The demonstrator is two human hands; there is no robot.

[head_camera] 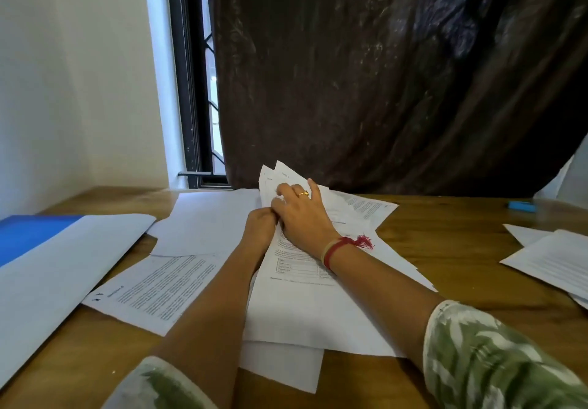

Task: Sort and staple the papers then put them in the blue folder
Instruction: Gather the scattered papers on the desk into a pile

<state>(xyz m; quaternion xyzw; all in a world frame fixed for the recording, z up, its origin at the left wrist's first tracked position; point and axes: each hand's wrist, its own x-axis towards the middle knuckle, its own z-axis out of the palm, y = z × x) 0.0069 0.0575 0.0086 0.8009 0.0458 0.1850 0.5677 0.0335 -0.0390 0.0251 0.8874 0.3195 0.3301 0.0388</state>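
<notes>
Loose printed papers lie spread over the middle of the wooden table. My left hand grips the left edge of a small bundle of sheets whose far ends lift off the table. My right hand lies over the same bundle, fingers curled on its top sheets. The blue folder lies at the far left, partly covered by a large white sheet. A blue stapler sits at the far right near the table's back edge.
A second pile of printed sheets lies at the right edge. One text page rests left of my forearm. A dark curtain hangs behind the table, with a window frame and white wall to the left.
</notes>
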